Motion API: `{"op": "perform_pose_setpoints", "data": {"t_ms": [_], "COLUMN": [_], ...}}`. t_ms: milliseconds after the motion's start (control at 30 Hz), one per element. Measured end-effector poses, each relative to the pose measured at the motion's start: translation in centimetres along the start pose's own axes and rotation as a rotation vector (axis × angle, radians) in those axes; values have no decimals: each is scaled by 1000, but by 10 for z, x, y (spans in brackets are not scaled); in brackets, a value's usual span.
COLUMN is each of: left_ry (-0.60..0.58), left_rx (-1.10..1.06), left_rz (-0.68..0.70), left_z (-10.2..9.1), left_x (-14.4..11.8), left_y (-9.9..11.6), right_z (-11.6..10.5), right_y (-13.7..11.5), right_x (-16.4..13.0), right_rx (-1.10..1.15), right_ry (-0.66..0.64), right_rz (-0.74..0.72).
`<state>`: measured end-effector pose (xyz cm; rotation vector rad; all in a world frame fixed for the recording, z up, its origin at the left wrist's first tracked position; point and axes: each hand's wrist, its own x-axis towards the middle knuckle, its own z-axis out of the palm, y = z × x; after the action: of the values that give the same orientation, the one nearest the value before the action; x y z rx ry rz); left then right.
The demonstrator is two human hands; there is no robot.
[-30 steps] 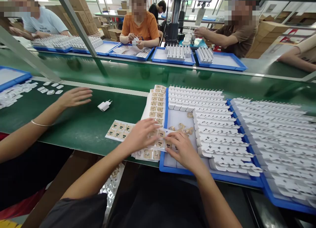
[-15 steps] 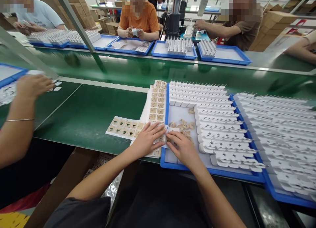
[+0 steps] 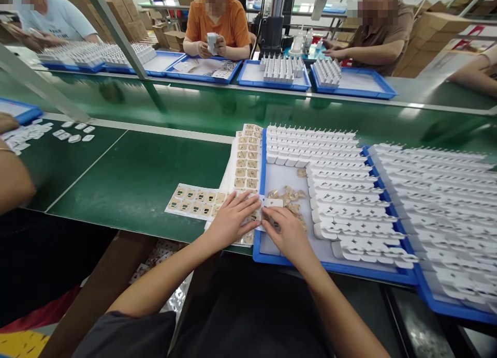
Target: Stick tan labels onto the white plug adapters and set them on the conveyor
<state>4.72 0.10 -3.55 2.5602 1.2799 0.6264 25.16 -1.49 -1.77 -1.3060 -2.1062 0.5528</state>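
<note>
My left hand [image 3: 231, 219] lies flat with fingers spread on a white sheet of tan square labels [image 3: 248, 224] at the left rim of a blue tray [image 3: 334, 269]. My right hand [image 3: 286, 232] rests beside it over the tray's rim, its fingertips on the sheet's edge and a small white piece [image 3: 272, 203]. Whether it pinches a label is hidden. Loose tan labels [image 3: 290, 197] lie in the tray just beyond. Rows of white plug adapters [image 3: 341, 192] fill the rest of the tray.
More label sheets [image 3: 196, 200] and a label stack [image 3: 247, 159] lie on the green bench. A second blue tray of adapters [image 3: 446, 203] stands on the right. A co-worker's arm [image 3: 11, 177] is at the left. Other people work across the green conveyor [image 3: 217, 112].
The co-worker's hand at the left drew back and the white adapter on the bench is gone. My hands shifted slightly nearer on the label sheet. The view tilted down a little.
</note>
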Motion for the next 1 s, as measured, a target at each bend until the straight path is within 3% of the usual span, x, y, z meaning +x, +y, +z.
{"op": "perform_pose_setpoints", "data": {"t_ms": [200, 1000], "left_ry": [-1, 19], "left_rx": [9, -47], "left_rz": [-12, -44], "left_z": [0, 1], "left_x": [3, 1], "left_y": [3, 3], "right_z": [1, 3], "right_y": [-1, 1], "right_x": [0, 2], "right_rx": [81, -115], "right_ry": [33, 167], "right_rz": [55, -194]}}
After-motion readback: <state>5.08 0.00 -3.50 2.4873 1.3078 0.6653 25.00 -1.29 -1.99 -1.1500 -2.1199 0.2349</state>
